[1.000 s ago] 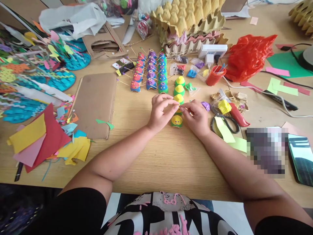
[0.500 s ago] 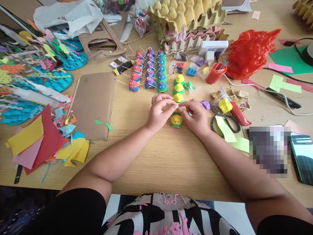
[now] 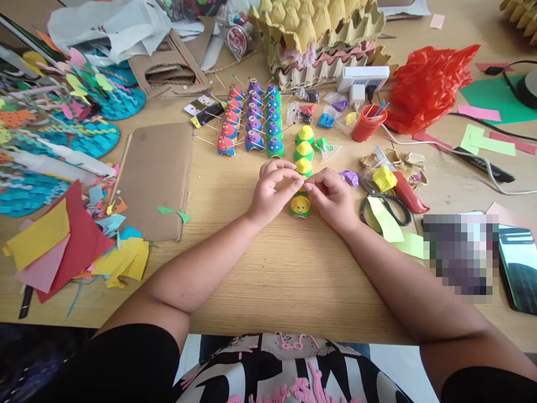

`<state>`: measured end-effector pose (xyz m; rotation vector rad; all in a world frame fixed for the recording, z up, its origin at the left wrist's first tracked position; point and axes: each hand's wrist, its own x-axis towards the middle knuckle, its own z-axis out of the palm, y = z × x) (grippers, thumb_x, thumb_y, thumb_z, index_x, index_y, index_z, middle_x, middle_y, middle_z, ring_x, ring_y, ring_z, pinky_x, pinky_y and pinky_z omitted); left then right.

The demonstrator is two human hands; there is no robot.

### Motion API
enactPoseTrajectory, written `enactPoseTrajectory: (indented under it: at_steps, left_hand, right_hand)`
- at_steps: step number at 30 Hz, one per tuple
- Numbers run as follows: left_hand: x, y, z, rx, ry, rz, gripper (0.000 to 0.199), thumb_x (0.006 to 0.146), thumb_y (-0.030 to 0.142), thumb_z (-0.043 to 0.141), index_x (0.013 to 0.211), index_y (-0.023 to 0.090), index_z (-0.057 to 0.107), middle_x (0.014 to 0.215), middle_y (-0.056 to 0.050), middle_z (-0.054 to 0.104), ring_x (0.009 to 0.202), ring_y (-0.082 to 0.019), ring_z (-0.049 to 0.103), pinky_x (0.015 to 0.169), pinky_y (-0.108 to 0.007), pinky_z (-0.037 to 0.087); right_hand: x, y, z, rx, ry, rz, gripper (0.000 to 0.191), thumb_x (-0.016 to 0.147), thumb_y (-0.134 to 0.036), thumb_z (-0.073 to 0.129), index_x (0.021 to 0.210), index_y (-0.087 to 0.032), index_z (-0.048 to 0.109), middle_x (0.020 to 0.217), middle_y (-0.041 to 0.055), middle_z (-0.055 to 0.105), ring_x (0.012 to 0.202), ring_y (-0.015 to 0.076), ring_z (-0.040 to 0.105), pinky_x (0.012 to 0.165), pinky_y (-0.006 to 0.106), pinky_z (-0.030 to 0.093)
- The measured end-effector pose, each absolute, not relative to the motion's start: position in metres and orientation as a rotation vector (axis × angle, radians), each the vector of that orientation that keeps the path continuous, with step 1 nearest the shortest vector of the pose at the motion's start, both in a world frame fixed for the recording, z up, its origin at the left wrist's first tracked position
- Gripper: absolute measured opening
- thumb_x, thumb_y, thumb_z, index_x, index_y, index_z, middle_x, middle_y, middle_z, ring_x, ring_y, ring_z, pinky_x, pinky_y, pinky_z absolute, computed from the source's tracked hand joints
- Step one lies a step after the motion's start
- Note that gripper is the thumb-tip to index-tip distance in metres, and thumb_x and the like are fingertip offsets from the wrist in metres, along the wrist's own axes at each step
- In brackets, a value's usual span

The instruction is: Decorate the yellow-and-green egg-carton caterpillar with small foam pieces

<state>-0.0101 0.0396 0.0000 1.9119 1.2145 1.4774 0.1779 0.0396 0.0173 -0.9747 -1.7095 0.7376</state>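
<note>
My left hand (image 3: 274,189) and my right hand (image 3: 330,196) meet at the fingertips over a green and yellow caterpillar (image 3: 304,150) of egg-carton cups. Both are closed in a pinch; whatever lies between the fingertips is too small to make out. Nearest me, the caterpillar's front cup (image 3: 300,206) shows a smiling face, while the hands partly hide the cups behind it. Farther left stand three finished-looking rows: a red and blue one (image 3: 230,129), a purple and blue one (image 3: 254,123) and a green and blue one (image 3: 274,126), with thin sticks poking out.
A brown cardboard sheet (image 3: 153,179) lies left of my left hand. On the right are black-handled scissors (image 3: 388,210), purple clay (image 3: 349,178), yellow clay (image 3: 384,179) and a red cup (image 3: 368,124). Stacked egg trays (image 3: 319,33) stand at the back; a phone (image 3: 518,268) lies far right.
The whole view has shifted slightly, so things appear a little farther left. Both hands keep nearly the same pinched pose, fingertips together above the caterpillar.
</note>
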Motion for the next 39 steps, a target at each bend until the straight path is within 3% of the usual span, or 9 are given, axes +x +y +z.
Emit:
enactPoseTrajectory:
  at_steps: [3, 8, 15, 21, 26, 29, 35, 39]
  left_hand:
    - [-0.012, 0.039, 0.001, 1.892, 1.177, 1.484, 0.04, 0.104, 0.065, 0.061, 0.111, 0.03, 0.08, 0.118, -0.005, 0.074, 0.126, -0.023, 0.068, 0.122, -0.043, 0.049]
    - [-0.017, 0.047, -0.01, 1.73, 1.292, 1.553, 0.032, 0.106, 0.057, 0.062, 0.115, 0.029, 0.075, 0.122, -0.005, 0.076, 0.124, -0.023, 0.069, 0.118, -0.042, 0.053]
    - [-0.016, 0.047, -0.009, 1.746, 1.308, 1.504, 0.024, 0.104, 0.049, 0.064, 0.112, 0.029, 0.075, 0.121, -0.004, 0.077, 0.128, -0.024, 0.068, 0.12, -0.044, 0.051]
    - [-0.013, 0.041, 0.0, 1.812, 1.271, 1.499, 0.021, 0.103, 0.047, 0.066, 0.106, 0.029, 0.077, 0.114, -0.004, 0.078, 0.122, -0.024, 0.068, 0.119, -0.044, 0.05]
    - [-0.012, 0.04, 0.001, 1.873, 1.256, 1.483, 0.02, 0.103, 0.045, 0.067, 0.106, 0.029, 0.077, 0.112, -0.004, 0.076, 0.119, -0.024, 0.068, 0.116, -0.043, 0.05]
    - [-0.012, 0.039, 0.001, 1.874, 1.279, 1.474, 0.022, 0.103, 0.047, 0.066, 0.106, 0.028, 0.077, 0.112, -0.004, 0.076, 0.12, -0.024, 0.068, 0.117, -0.042, 0.05]
    - [-0.012, 0.039, 0.0, 1.847, 1.257, 1.493, 0.018, 0.102, 0.043, 0.068, 0.106, 0.028, 0.078, 0.112, -0.004, 0.076, 0.119, -0.024, 0.068, 0.116, -0.042, 0.049]
    - [-0.012, 0.04, 0.0, 1.84, 1.263, 1.49, 0.02, 0.102, 0.045, 0.068, 0.105, 0.028, 0.078, 0.111, -0.003, 0.076, 0.119, -0.024, 0.068, 0.116, -0.043, 0.048]
  right_hand:
    - [0.178, 0.041, 0.017, -0.982, -1.655, 0.79, 0.053, 0.094, -0.074, 0.069, 0.084, -0.022, 0.072, 0.072, -0.0003, 0.054, 0.068, 0.0146, 0.047, 0.067, 0.033, 0.041]
    - [0.178, 0.042, 0.017, -1.033, -1.568, 0.918, 0.052, 0.09, -0.074, 0.073, 0.085, -0.023, 0.066, 0.072, -0.0024, 0.047, 0.062, 0.0123, 0.038, 0.058, 0.031, 0.033]
    - [0.18, 0.043, 0.015, -1.052, -1.553, 0.947, 0.063, 0.087, -0.086, 0.066, 0.081, -0.024, 0.06, 0.072, 0.0, 0.058, 0.065, 0.0141, 0.048, 0.06, 0.031, 0.042]
    - [0.182, 0.045, 0.015, -1.071, -1.56, 0.92, 0.068, 0.09, -0.087, 0.06, 0.07, -0.022, 0.061, 0.066, -0.0002, 0.056, 0.064, 0.0136, 0.05, 0.065, 0.033, 0.047]
    - [0.181, 0.048, 0.007, -1.081, -1.471, 0.963, 0.059, 0.083, -0.083, 0.074, 0.086, -0.024, 0.074, 0.074, 0.0013, 0.066, 0.067, 0.015, 0.054, 0.062, 0.032, 0.046]
    - [0.181, 0.05, 0.003, -1.071, -1.41, 0.994, 0.056, 0.08, -0.081, 0.079, 0.093, -0.026, 0.077, 0.072, 0.0001, 0.062, 0.065, 0.0146, 0.049, 0.058, 0.03, 0.043]
    - [0.181, 0.049, 0.005, -1.025, -1.378, 1.039, 0.054, 0.083, -0.077, 0.079, 0.091, -0.024, 0.073, 0.08, 0.0013, 0.066, 0.069, 0.0144, 0.053, 0.062, 0.031, 0.046]
    - [0.181, 0.047, 0.008, -1.018, -1.337, 1.048, 0.056, 0.086, -0.078, 0.075, 0.081, -0.023, 0.071, 0.071, -0.0016, 0.06, 0.069, 0.0133, 0.053, 0.071, 0.032, 0.049]
